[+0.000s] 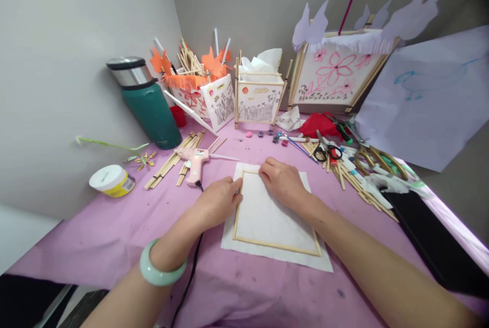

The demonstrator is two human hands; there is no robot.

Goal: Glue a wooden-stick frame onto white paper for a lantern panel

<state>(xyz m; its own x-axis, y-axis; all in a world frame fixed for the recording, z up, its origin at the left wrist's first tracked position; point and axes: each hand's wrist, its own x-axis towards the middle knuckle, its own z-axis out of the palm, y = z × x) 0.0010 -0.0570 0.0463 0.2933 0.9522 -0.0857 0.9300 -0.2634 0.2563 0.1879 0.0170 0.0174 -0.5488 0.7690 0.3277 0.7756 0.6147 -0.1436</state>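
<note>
A rectangular frame of thin wooden sticks [277, 246] lies flat on a sheet of white paper [275, 211], whose edges stick out past it. My left hand [217, 200], with a pale green bangle on the wrist, has its thumb and fingers closed at the frame's left stick near the upper corner. Curled over the top stick, my right hand [280, 180] presses with its fingertips; its forearm hides most of the frame's right side. Just up and left of the paper, a pink glue gun [196, 165] rests on its side.
Bundled sticks [179, 160], a teal bottle [148, 109] and a white-lidded tub [112, 180] stand left. Decorated paper lanterns [260, 99] line the back. Scissors [326, 152], loose sticks and a black slab [431, 236] lie right. A black cord [194, 262] runs past my left wrist.
</note>
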